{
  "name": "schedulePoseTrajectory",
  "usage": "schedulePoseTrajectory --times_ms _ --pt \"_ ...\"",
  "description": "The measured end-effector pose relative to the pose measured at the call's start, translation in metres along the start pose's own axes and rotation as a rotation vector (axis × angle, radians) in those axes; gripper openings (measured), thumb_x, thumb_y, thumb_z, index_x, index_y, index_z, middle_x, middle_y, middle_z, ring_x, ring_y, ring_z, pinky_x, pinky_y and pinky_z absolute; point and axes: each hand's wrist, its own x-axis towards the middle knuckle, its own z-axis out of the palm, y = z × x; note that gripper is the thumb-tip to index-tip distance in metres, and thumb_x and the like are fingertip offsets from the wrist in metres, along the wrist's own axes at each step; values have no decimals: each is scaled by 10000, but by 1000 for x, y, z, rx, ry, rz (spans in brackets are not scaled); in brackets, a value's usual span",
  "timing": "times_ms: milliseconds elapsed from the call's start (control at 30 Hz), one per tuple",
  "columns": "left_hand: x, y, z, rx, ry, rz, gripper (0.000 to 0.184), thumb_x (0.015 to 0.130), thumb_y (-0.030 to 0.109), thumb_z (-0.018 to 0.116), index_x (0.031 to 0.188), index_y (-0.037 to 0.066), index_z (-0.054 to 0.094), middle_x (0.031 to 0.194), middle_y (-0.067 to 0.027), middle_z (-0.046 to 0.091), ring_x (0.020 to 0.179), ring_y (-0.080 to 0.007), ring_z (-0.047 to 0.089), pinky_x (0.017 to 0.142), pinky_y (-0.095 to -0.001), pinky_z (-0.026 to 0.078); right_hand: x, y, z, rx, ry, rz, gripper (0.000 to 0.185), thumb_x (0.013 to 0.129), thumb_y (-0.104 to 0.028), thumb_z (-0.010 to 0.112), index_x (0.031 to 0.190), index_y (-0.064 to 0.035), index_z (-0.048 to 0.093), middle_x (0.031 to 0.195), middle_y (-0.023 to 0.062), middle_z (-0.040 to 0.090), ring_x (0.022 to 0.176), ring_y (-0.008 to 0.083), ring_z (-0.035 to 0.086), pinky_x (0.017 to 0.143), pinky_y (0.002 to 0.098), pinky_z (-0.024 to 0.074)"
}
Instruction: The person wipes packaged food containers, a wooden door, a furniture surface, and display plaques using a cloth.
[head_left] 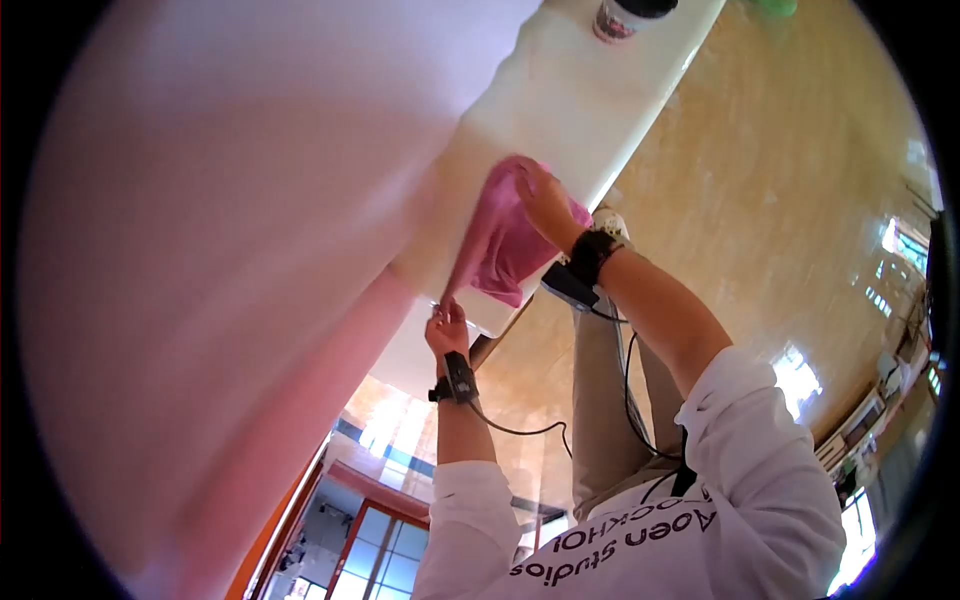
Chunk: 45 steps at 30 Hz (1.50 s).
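Cloth of thin, pink, soft-looking fabric (495, 245), at the near end of a long, smooth, white table (560, 110). The left hand (447, 333) pinches its near-left corner; the right hand (545, 205) appears to pinch its far edge. Progress, as judged: one side drawn straight, the creased remainder not yet spread.

Cloth (500, 240) partly hidden (right hand (547, 203)), cup (616, 22) cropped
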Motion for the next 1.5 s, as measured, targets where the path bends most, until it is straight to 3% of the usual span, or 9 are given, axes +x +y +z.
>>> schedulePoseTrajectory --times_ms 133,200,300,333,433,633,933,1233,1500 --pt "1 0 48 347 252 99 472 657 8 410 1116 -8 301 1119 -172 343 1014 -320 425 828 -378 394 3 3 4 -417 -164 -84 647 698 -61 455 1270 -140 163 1217 153 326 1055 320 395 843 386 350" --pt "12 -2 36 529 296 120 464 667 12 417 1119 1 311 1119 -167 329 1005 -317 421 822 -381 387 -13 10 11 -549 -170 -125 621 705 -73 461 1261 -140 194 1208 149 339 1076 306 378 875 392 317" --pt "19 -44 42 1427 256 736 371 688 20 501 1033 -14 369 1014 -146 387 910 -263 414 800 -359 368 -26 26 26 -673 -190 -293 575 710 -97 490 1236 -161 266 1193 130 355 1123 279 328 935 410 250" --pt "40 -51 20 1538 -1 908 446 715 93 525 1105 -14 338 1116 -187 346 1018 -313 354 879 -394 300 -29 29 31 -670 -197 -413 557 708 -108 512 1220 -183 307 1186 115 358 1148 267 295 963 424 216" --pt "26 -79 63 1919 -79 1159 561 739 195 520 1207 22 262 1245 -216 224 1144 -371 218 950 -456 167 -21 30 40 -653 -202 -554 525 727 -213 536 1209 -196 329 1210 94 347 1180 243 261 977 450 179" --pt "43 -89 78 2446 40 1139 584 790 375 362 1274 101 185 1321 -208 67 1205 -411 59 945 -536 41 12 56 37 -697 -284 -649 418 787 -338 443 1181 -211 392 1259 52 315 1194 216 241 975 500 133" --pt "56 -91 88 2238 -83 1258 611 756 330 370 1289 130 148 1325 -209 54 1192 -449 39 916 -583 36 26 64 30 -704 -282 -608 413 816 -366 361 1201 -219 371 1287 28 284 1213 181 196 1010 411 66" --pt "80 -122 215 2367 -235 1284 676 712 311 432 1291 131 133 1315 -234 28 1171 -491 1 860 -643 84 119 56 -42 -759 -17 -647 397 788 -356 425 1159 -215 430 1234 51 353 1193 201 242 998 406 152" --pt "70 -132 227 2430 -154 1507 666 675 245 404 1280 101 163 1274 -229 176 1111 -467 214 857 -598 180 115 58 -48 -759 71 -676 404 771 -354 446 1139 -189 445 1203 54 381 1172 200 274 981 410 188"
